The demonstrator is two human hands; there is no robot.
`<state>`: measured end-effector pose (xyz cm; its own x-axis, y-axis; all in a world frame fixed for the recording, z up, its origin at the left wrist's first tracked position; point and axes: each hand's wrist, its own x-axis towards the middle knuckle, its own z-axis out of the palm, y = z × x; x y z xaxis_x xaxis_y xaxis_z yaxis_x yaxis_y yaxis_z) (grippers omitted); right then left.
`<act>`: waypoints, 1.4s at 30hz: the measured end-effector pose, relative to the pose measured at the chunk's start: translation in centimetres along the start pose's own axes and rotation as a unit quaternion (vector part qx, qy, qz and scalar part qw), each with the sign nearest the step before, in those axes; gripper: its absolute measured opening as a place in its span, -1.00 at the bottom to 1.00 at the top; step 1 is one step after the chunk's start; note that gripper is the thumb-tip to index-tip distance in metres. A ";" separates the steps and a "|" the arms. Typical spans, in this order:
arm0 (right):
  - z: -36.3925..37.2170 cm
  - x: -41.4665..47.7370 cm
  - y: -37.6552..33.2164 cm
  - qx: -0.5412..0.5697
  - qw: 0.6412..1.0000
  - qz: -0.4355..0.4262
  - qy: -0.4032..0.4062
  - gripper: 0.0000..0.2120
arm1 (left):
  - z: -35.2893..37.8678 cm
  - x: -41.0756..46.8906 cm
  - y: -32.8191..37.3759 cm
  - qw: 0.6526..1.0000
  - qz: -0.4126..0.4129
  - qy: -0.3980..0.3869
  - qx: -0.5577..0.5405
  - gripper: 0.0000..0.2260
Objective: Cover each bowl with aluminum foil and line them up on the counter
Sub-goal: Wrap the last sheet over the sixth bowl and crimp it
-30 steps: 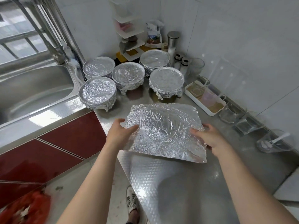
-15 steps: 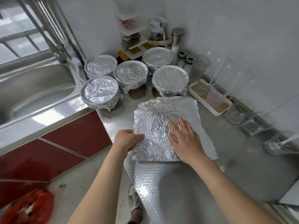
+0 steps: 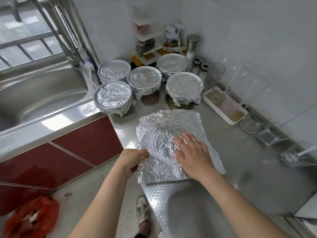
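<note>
A: Fingers (image 3: 186, 140) of the right hand (image 3: 193, 156)?
B: Spread straight, pressing the foil sheet (image 3: 159, 134) flat; the left hand (image 3: 132, 160) pinches its edge beside them.
A: Bowls?
B: Five covered bowls (image 3: 144, 79) stand beyond the fingers.

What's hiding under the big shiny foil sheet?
The foil sheet shows a round imprint, gripped by the left hand and pressed by the right hand. Whatever lies beneath is covered; only counter shows around it.
</note>
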<state>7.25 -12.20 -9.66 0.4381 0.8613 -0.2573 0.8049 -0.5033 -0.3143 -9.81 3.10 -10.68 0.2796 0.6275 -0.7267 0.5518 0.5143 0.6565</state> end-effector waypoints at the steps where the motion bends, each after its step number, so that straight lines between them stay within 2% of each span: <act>1: 0.1 -0.2 0.1 -0.010 1.000 -0.007 0.000 -0.49 | -0.6 -0.1 -0.4 1.000 -0.004 -0.009 0.010 -0.72; 2: 0.1 -0.4 0.1 -0.017 1.000 -0.012 -0.002 -0.49 | -1.2 -0.1 -0.8 1.000 -0.001 -0.015 0.019 -0.68; 9: 0.3 -0.2 -0.8 -0.033 0.999 -0.036 0.015 -0.48 | -3.7 0.0 -1.2 0.997 0.075 0.000 -0.020 -0.74; 10: 0.6 -0.2 -0.9 -0.034 0.998 -0.044 0.015 -0.48 | -3.9 0.1 -1.4 0.996 0.080 0.024 -0.027 -0.68; 13: 1.6 -0.5 -1.0 -0.033 0.998 -0.051 0.004 -0.49 | -4.2 1.2 -2.6 0.993 0.076 0.066 -0.057 -0.27; 14: 1.8 -0.5 -0.9 -0.036 0.998 -0.049 0.003 -0.49 | -4.0 1.0 -2.6 0.993 0.074 0.064 -0.061 -0.22; 15: 2.0 -0.6 -0.7 -0.037 0.998 -0.046 0.005 -0.49 | -3.7 0.5 -2.4 0.992 0.080 0.065 -0.068 -0.27; 17: 2.0 -0.8 -0.3 -0.031 0.998 -0.044 0.018 -0.49 | -3.0 -0.6 -1.7 0.990 0.099 0.081 -0.062 -0.56; 19: 1.9 -1.1 0.1 -0.035 0.998 -0.045 0.024 -0.51 | -2.5 -0.6 -1.5 0.984 0.124 0.124 -0.013 -0.59; 21: 1.9 -1.7 0.5 -0.039 0.998 -0.045 0.027 -0.49 | -1.9 -1.4 -1.3 0.961 0.176 0.194 0.088 -0.53; 23: 1.6 -2.1 0.9 -0.018 0.998 -0.011 0.058 -0.44 | -1.1 -2.8 -1.3 0.891 0.316 0.244 0.216 -0.49; 24: 1.5 -2.2 1.2 0.016 0.996 0.027 0.088 -0.42 | -0.4 -3.4 -1.2 0.844 0.398 0.226 0.278 -0.50; 25: 1.1 -2.4 1.4 0.064 0.987 0.082 0.122 -0.38 | 0.6 -3.8 -1.4 0.799 0.463 0.182 0.339 -0.53; 26: 1.0 -2.3 1.9 0.136 0.969 0.146 0.146 -0.33 | 1.6 -4.1 -1.8 0.761 0.487 0.128 0.409 -0.54; 27: 0.7 -2.2 2.4 0.249 0.933 0.215 0.147 -0.30 | 2.4 -4.2 -2.3 0.733 0.478 0.083 0.476 -0.53; 28: 0.5 -2.0 2.8 0.393 0.868 0.275 0.128 -0.29 | 3.1 -4.2 -2.8 0.716 0.454 0.054 0.528 -0.51; 29: 0.5 -1.9 3.2 0.527 0.784 0.312 0.102 -0.32 | 3.5 -4.1 -3.3 0.709 0.439 0.041 0.550 -0.49; 30: 0.5 -1.8 3.7 0.613 0.718 0.322 0.069 -0.42 | 3.6 -3.9 -3.8 0.711 0.433 0.037 0.553 -0.47; 31: 0.5 -1.9 4.3 0.649 0.689 0.319 0.040 -0.56 | 3.6 -3.7 -4.3 0.710 0.435 0.036 0.552 -0.47; 33: 0.5 -2.4 5.1 0.669 0.681 0.299 0.012 -0.82 | 3.6 -3.6 -5.1 0.696 0.454 0.043 0.555 -0.49; 34: 0.7 -2.6 5.5 0.671 0.681 0.292 0.012 -0.87 | 3.5 -3.5 -5.4 0.689 0.465 0.051 0.554 -0.50; 39: 1.3 -3.1 6.2 0.660 0.702 0.268 0.012 -0.85 | 3.5 -3.2 -5.6 0.674 0.494 0.061 0.546 -0.56; 42: 1.3 -3.1 6.0 0.660 0.702 0.269 0.005 -0.81 | 3.4 -2.9 -5.9 0.666 0.521 0.079 0.527 -0.59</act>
<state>10.16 -17.96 -11.93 0.5452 0.5196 -0.6578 -0.5464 -0.3749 -0.7490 -11.22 -3.72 -13.15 0.9024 0.4195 0.0986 0.3914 -0.8937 0.2194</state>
